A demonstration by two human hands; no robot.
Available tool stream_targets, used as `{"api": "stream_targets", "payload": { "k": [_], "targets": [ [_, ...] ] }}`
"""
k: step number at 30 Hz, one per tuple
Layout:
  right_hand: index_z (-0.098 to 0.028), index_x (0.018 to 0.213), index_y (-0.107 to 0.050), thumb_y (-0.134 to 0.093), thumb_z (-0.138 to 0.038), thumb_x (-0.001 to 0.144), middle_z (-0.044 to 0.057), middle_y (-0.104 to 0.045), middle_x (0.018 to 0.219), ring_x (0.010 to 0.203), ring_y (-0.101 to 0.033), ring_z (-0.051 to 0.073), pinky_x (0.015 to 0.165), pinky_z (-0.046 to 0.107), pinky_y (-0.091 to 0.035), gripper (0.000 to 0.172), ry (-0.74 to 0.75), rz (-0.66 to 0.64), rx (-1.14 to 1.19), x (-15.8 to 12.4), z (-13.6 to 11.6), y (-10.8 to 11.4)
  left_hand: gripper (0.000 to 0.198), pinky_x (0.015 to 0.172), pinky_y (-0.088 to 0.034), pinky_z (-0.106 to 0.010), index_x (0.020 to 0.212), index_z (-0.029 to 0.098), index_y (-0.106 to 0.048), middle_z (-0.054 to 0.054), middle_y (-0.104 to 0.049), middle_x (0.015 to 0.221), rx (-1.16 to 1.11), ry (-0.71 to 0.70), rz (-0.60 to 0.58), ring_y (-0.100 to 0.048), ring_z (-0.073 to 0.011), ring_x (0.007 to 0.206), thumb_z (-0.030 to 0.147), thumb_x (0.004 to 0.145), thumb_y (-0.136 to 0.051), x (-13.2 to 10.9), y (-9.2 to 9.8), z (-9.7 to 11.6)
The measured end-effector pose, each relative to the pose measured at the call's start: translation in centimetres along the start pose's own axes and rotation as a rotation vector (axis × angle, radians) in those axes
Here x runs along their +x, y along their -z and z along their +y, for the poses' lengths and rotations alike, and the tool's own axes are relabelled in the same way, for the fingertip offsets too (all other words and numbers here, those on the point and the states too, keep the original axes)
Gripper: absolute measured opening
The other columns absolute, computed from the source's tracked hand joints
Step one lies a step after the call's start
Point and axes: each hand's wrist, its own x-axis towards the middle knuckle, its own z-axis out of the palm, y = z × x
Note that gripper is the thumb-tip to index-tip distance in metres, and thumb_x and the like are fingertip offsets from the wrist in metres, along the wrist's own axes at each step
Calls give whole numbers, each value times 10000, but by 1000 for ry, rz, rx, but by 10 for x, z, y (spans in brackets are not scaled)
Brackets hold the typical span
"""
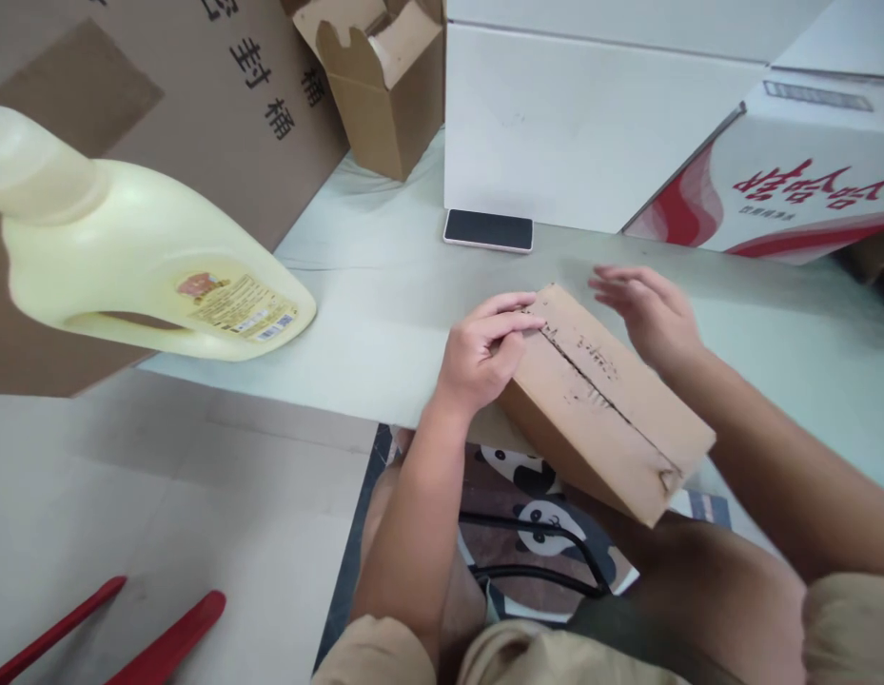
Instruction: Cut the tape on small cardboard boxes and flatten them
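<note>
A small brown cardboard box (613, 400) lies tilted at the front edge of the table, its near end jutting out over my lap. A dark, rough seam runs lengthwise along its top, with faint dark print beside it. My left hand (484, 352) grips the box's far left corner, fingers bent over the top and pressed near the seam's end. Just off the box's right side, my right hand (652, 309) is raised with its fingers stretched out, holding nothing. What touches the box's underside is hidden.
A pale yellow jug (148, 247) stands at the left table edge. A phone (488, 231) lies before white boxes (534, 124). An open carton (391, 105) and a large brown box (220, 124) stand behind. Red bars (170, 637) show at the lower left.
</note>
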Motion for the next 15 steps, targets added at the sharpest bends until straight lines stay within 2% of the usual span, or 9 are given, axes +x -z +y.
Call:
{"api": "stream_targets", "payload": {
  "k": [2, 3, 5, 7, 10, 13, 15],
  "targets": [
    [-322, 927, -667, -583, -569, 893, 50, -786, 1027, 975, -784, 278, 972, 545, -622, 263, -90, 155, 186, -50, 2, 20, 275, 1033, -614, -407, 964, 227, -835, -78, -786, 1250, 18, 11, 14, -748, -207, 1151, 175, 923, -568, 1, 0, -2],
    [-327, 905, -656, -570, -575, 889, 33, -776, 928, 868, -782, 262, 895, 513, -644, 263, -143, 197, 202, -72, 4, 26, 272, 1033, -613, -414, 958, 235, -837, -71, -790, 1243, 25, 15, 24, -748, -209, 1149, 183, 918, -573, 2, 0, -3],
    [-314, 847, -650, -594, -574, 859, 25, -750, 799, 726, -751, 257, 733, 466, -649, 266, -202, 211, 175, -107, 9, 30, 266, 1041, -607, -423, 937, 249, -842, -55, -798, 1223, 35, 18, 52, -747, -212, 1143, 196, 905, -583, 2, -1, -4],
    [-296, 830, -684, -681, -525, 805, 31, -765, 802, 750, -751, 273, 709, 451, -641, 231, -259, 173, 130, -129, 9, 27, 253, 1052, -598, -425, 910, 265, -846, -36, -806, 1194, 52, 23, 88, -742, -219, 1143, 206, 882, -602, 2, -3, -5],
    [-294, 945, -744, -695, -410, 786, 29, -812, 992, 963, -764, 294, 867, 458, -639, 203, -300, 43, 95, -137, 6, 21, 243, 1101, -566, -440, 869, 278, -844, -9, -811, 1158, 102, 49, 176, -728, -236, 1163, 218, 852, -609, 4, -7, -5],
    [-281, 1067, -733, -554, -357, 846, 29, -802, 1149, 1114, -734, 290, 995, 479, -603, 294, -245, -75, 109, -132, 6, 21, 227, 1150, -523, -490, 810, 262, -822, -2, -812, 1097, 133, 102, 241, -717, -264, 1180, 230, 819, -597, 10, -8, -8],
    [-253, 1108, -724, -513, -345, 867, 46, -790, 1190, 1160, -715, 297, 1043, 505, -577, 333, -189, -120, 139, -129, 10, 22, 256, 1170, -494, -531, 812, 251, -811, 8, -811, 1059, 98, 138, 290, -704, -273, 1191, 210, 806, -558, 16, -2, -16]
  ]
}}
